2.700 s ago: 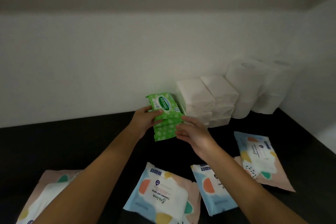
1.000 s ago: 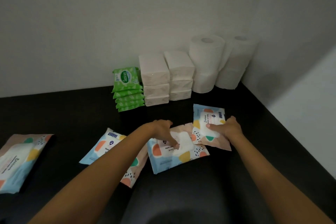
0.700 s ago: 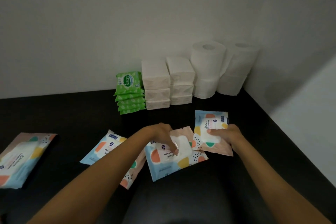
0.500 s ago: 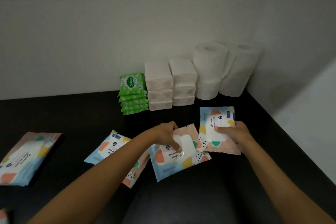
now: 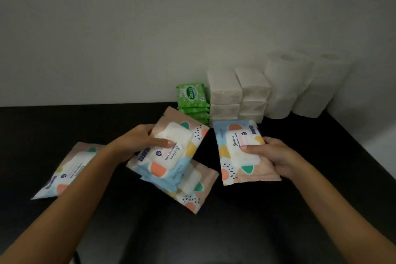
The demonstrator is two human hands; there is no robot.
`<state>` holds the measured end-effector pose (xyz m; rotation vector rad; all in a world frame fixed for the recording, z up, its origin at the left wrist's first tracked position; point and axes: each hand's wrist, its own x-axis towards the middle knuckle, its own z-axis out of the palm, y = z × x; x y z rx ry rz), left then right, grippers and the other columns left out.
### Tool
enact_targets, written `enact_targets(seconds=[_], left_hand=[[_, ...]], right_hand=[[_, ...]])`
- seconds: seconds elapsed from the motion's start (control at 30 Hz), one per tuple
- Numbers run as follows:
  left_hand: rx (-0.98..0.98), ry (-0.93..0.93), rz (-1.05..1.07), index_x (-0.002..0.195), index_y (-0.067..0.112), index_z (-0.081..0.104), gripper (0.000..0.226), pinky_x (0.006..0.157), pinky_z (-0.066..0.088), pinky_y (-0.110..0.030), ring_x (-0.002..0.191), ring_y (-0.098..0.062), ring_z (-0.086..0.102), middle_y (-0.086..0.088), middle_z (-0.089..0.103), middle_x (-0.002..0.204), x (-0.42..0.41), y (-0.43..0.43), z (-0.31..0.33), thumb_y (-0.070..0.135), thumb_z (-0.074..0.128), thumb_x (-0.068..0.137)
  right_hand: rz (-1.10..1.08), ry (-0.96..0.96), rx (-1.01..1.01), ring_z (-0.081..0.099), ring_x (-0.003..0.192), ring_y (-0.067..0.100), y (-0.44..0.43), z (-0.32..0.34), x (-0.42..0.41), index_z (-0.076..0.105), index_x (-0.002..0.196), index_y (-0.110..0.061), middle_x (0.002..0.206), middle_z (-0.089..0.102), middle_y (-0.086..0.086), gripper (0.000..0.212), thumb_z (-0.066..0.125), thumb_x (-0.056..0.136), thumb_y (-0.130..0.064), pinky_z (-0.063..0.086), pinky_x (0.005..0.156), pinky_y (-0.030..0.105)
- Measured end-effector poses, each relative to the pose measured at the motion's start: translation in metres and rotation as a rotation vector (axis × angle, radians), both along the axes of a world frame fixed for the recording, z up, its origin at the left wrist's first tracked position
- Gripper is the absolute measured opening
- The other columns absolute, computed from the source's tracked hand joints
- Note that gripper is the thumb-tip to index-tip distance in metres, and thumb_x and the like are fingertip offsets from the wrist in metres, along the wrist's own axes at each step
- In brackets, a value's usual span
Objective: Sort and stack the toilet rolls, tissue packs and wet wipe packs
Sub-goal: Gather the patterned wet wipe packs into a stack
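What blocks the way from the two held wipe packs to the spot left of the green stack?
Nothing visible. The left hand and right hand each hold a wipe pack; the dark counter left of the green stack shows bare.

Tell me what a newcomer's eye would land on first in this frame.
Two colourful wet wipe packs, one held in each hand over the dark table: the left hand grips one pack at centre, the right hand another beside it. Next, the tidy row along the back wall: a green wipe stack, white tissue packs and toilet rolls towards the right corner. Two more colourful packs lie flat, one at left, one under the left-hand pack.
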<state>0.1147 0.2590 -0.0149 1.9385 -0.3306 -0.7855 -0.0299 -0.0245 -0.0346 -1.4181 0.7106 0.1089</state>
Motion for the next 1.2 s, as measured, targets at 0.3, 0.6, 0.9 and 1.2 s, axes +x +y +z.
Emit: enact_targets(seconds=[0.3, 0.6, 0.9, 1.2], left_hand=[[-0.177, 0.118, 0.399, 0.100, 0.013, 0.059, 0.036, 0.048, 0.055, -0.028, 0.061, -0.019, 0.072, -0.008, 0.075, 0.074, 0.043, 0.142, -0.011, 0.022, 0.074, 0.068], [-0.295, 0.252, 0.478, 0.105, 0.015, 0.055, 0.055, 0.054, 0.058, -0.037, 0.071, -0.028, 0.073, -0.013, 0.075, 0.082, 0.083, 0.198, -0.023, 0.022, 0.078, 0.055], [-0.362, 0.291, 0.474, 0.102, 0.016, 0.060, 0.045, 0.056, 0.058, -0.036, 0.074, -0.025, 0.073, -0.009, 0.076, 0.083, 0.116, 0.197, -0.043, 0.021, 0.076, 0.061], [-0.343, 0.362, 0.558, 0.097, 0.014, 0.060, 0.029, 0.057, 0.056, -0.037, 0.074, -0.026, 0.071, -0.010, 0.076, 0.078, 0.137, 0.189, -0.064, 0.019, 0.073, 0.072]], right_hand=[[0.067, -0.087, 0.076, 0.068, 0.072, 0.022, 0.144, -0.010, 0.097, 0.060, 0.106, -0.005, 0.103, 0.069, 0.016, 0.039, 0.074, 0.071, 0.001, 0.058, 0.053, 0.029], [-0.037, -0.023, -0.150, 0.060, 0.110, 0.033, 0.201, -0.028, 0.196, 0.050, 0.120, 0.002, 0.123, 0.060, 0.019, 0.057, 0.077, 0.070, -0.005, 0.049, 0.094, 0.043], [-0.021, 0.000, -0.442, 0.059, 0.109, 0.033, 0.200, -0.052, 0.246, 0.052, 0.117, 0.006, 0.120, 0.060, 0.021, 0.056, 0.078, 0.070, -0.008, 0.049, 0.094, 0.045], [-0.020, 0.042, -0.781, 0.050, 0.116, 0.034, 0.209, -0.062, 0.260, 0.037, 0.129, -0.004, 0.128, 0.048, 0.020, 0.058, 0.067, 0.082, -0.022, 0.045, 0.094, 0.044]])
